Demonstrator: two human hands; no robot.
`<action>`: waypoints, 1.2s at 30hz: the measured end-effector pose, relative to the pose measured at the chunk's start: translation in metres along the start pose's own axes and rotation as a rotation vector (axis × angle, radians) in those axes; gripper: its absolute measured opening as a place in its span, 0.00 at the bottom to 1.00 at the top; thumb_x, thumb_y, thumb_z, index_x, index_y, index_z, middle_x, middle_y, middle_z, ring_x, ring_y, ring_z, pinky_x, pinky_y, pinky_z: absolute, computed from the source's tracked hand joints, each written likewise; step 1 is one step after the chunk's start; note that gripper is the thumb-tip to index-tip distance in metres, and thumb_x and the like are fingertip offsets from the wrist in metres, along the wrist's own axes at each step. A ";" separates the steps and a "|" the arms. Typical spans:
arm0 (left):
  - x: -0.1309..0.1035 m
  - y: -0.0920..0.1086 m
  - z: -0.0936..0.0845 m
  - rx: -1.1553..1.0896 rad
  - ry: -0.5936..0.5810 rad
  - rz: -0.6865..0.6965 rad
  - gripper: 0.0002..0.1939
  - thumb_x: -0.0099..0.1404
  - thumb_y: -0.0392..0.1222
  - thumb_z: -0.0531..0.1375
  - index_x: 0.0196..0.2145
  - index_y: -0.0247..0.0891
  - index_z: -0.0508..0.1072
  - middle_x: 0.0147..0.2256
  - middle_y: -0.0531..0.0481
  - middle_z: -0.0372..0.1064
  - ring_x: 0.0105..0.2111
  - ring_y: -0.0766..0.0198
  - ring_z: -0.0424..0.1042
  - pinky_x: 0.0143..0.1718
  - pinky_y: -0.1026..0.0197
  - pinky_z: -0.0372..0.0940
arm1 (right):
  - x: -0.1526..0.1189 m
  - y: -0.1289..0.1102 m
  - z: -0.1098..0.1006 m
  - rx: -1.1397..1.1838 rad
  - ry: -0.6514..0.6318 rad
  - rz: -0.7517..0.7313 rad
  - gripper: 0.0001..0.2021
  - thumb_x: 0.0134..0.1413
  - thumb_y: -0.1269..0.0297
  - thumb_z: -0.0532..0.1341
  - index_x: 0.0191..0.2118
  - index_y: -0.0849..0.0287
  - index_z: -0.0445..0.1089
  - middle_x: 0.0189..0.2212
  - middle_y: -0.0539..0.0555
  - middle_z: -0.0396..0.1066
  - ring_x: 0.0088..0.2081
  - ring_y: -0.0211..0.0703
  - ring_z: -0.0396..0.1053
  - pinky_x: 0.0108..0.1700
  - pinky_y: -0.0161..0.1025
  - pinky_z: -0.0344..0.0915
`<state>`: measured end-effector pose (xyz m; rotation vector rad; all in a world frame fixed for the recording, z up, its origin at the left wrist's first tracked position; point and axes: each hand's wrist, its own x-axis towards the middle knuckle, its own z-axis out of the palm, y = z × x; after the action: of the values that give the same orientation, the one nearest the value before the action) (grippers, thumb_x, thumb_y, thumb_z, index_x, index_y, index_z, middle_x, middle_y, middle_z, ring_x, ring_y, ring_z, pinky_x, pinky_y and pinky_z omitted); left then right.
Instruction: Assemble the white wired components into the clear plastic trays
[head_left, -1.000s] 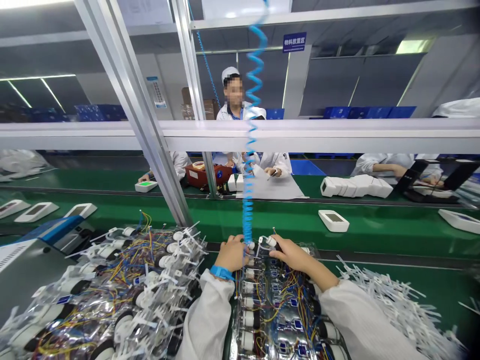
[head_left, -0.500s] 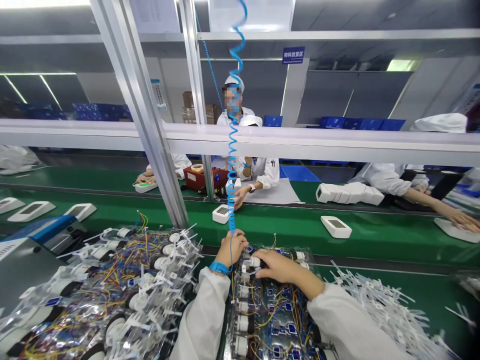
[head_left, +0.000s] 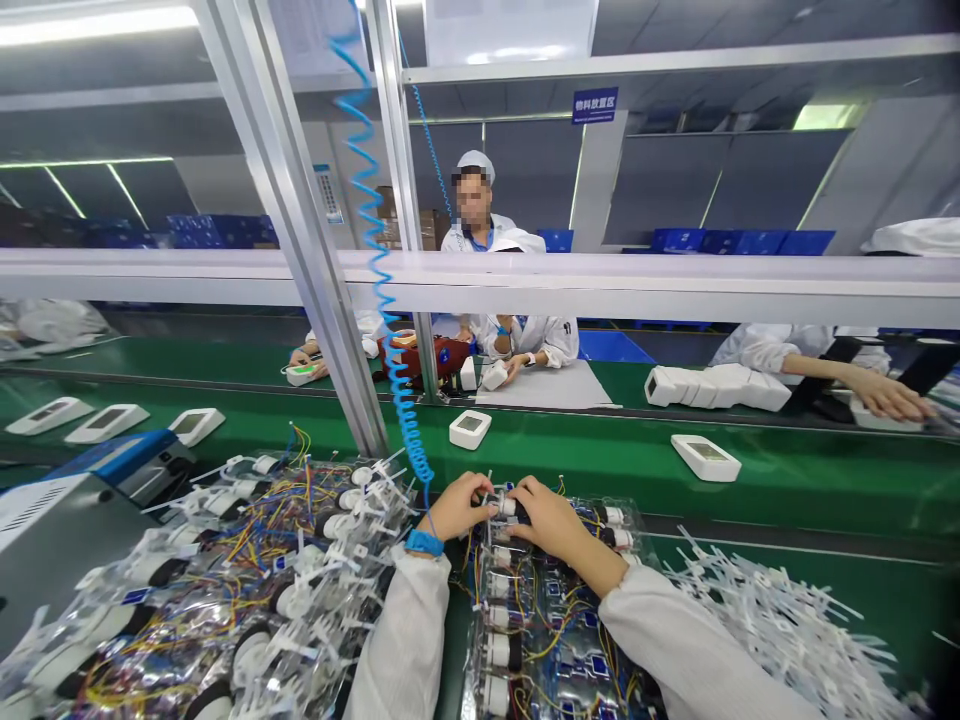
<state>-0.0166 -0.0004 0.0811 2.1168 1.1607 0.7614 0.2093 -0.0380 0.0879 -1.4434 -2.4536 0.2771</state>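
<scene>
Both bare hands meet at the far end of a clear plastic tray (head_left: pixel 471 650) packed with wired components. The right hand (head_left: pixel 546 515) curves over a white cylindrical part (head_left: pixel 508 507) with a black end, its index finger above and its thumb below, bent round the part with a small gap between their tips that the part fills. The left hand (head_left: pixel 459 507) comes in from the other side, thumb and index finger drawn close together at the white end of the same part; whether they pinch it or only touch it, I cannot tell. The part lies between the two hands, over the tray's far left corner.

A blue wrist strap (head_left: pixel 424 543) circles the left wrist, with a coiled blue cord (head_left: pixel 382 290) running down to it. Left of the tray sits a large heap of wired assemblies (head_left: pixel 247 580) with white ties; on the right lies a pile of loose white cable ties (head_left: pixel 780 620). Beyond, white devices with screens (head_left: pixel 470 429) rest on a green conveyor belt (head_left: pixel 585 450)
</scene>
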 end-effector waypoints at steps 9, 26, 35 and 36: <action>0.002 -0.001 0.005 0.000 0.011 0.044 0.16 0.59 0.41 0.65 0.45 0.38 0.73 0.44 0.47 0.71 0.42 0.59 0.71 0.46 0.58 0.67 | -0.013 0.002 0.001 -0.044 0.005 -0.076 0.24 0.58 0.54 0.69 0.58 0.52 0.69 0.49 0.58 0.68 0.50 0.57 0.66 0.51 0.49 0.62; 0.005 -0.001 0.005 0.133 0.036 0.022 0.21 0.57 0.35 0.67 0.50 0.40 0.75 0.51 0.44 0.70 0.53 0.56 0.69 0.58 0.56 0.63 | 0.005 0.011 -0.005 -0.021 0.048 0.068 0.08 0.63 0.64 0.65 0.46 0.58 0.74 0.43 0.54 0.72 0.47 0.52 0.69 0.52 0.51 0.61; -0.023 -0.010 -0.026 0.244 -0.053 -0.110 0.27 0.58 0.23 0.52 0.49 0.44 0.76 0.46 0.46 0.73 0.46 0.58 0.74 0.52 0.57 0.65 | -0.018 -0.020 -0.026 0.009 0.020 -0.012 0.10 0.63 0.66 0.63 0.49 0.52 0.72 0.46 0.53 0.72 0.50 0.49 0.68 0.52 0.41 0.60; -0.023 -0.010 -0.024 0.251 -0.060 -0.121 0.28 0.57 0.23 0.54 0.51 0.44 0.75 0.49 0.46 0.72 0.47 0.57 0.73 0.53 0.56 0.65 | -0.017 -0.024 -0.024 -0.007 0.009 -0.011 0.11 0.62 0.65 0.64 0.50 0.52 0.72 0.46 0.54 0.71 0.50 0.51 0.68 0.52 0.42 0.60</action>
<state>-0.0501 -0.0104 0.0852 2.2283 1.3989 0.5157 0.2053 -0.0640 0.1155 -1.4305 -2.4574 0.2593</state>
